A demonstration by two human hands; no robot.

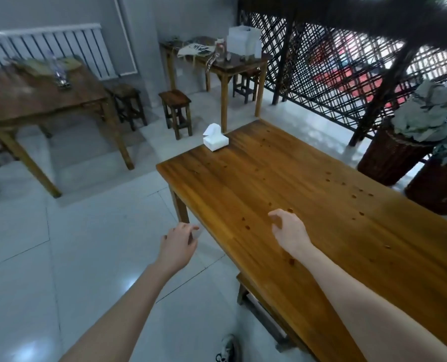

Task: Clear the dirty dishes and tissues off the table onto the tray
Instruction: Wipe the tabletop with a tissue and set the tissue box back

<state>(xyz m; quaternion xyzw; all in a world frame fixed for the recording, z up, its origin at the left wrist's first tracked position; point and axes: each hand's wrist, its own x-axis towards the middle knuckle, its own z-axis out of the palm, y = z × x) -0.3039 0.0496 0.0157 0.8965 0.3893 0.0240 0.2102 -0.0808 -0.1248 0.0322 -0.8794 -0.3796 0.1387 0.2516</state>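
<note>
wooden table with a tissue box, both hands empty

a long wooden table (308,205) stands on a pale tiled floor (60,257), beside a dark lattice screen (334,69). a white tissue box (215,141) sits at its far left corner. farther away are another table (34,97) and a stool (176,111). the left hand (176,245) hangs over the floor, fingers loosely curled, holding nothing. the right hand (289,228) hovers over the table, half open, empty.

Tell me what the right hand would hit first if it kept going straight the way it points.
Probably nothing soon: the right hand points along the bare wooden table, fingers loosely curled. The tissue box sits left of that line at the far corner. Depth is hard to judge.
</note>
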